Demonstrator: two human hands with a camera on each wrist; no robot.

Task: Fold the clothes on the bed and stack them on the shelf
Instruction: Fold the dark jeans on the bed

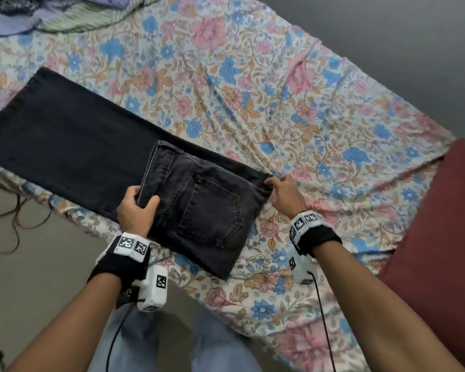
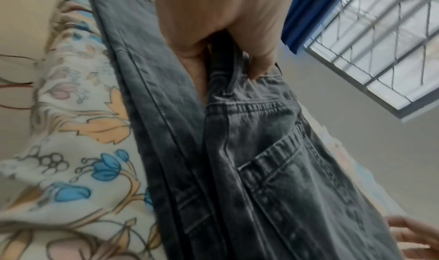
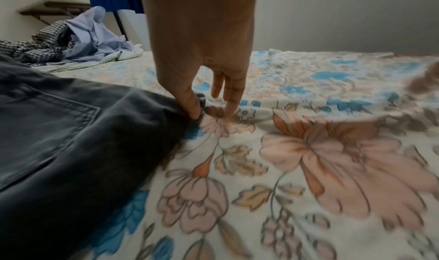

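A pair of black jeans (image 1: 199, 205) lies on the floral bed sheet (image 1: 279, 103), the waist part folded over the legs so that a back pocket faces up. The legs stretch away to the far left. My left hand (image 1: 142, 200) grips the waistband edge of the folded part, thumb on top; in the left wrist view the left hand (image 2: 221, 57) has its fingers curled round the waistband of the jeans (image 2: 273, 170). My right hand (image 1: 273, 189) pinches the fold's right corner. In the right wrist view the right hand (image 3: 199, 111) holds the jeans (image 3: 71, 132) at that corner, its other fingers straight on the sheet.
Several unfolded clothes (image 1: 38, 14) lie heaped at the bed's far left corner, also the clothes pile (image 3: 78, 36) below a wall shelf (image 3: 54, 8). A maroon cushion (image 1: 440, 237) lies at the right. The floor with cables (image 1: 11, 210) borders the bed's left edge.
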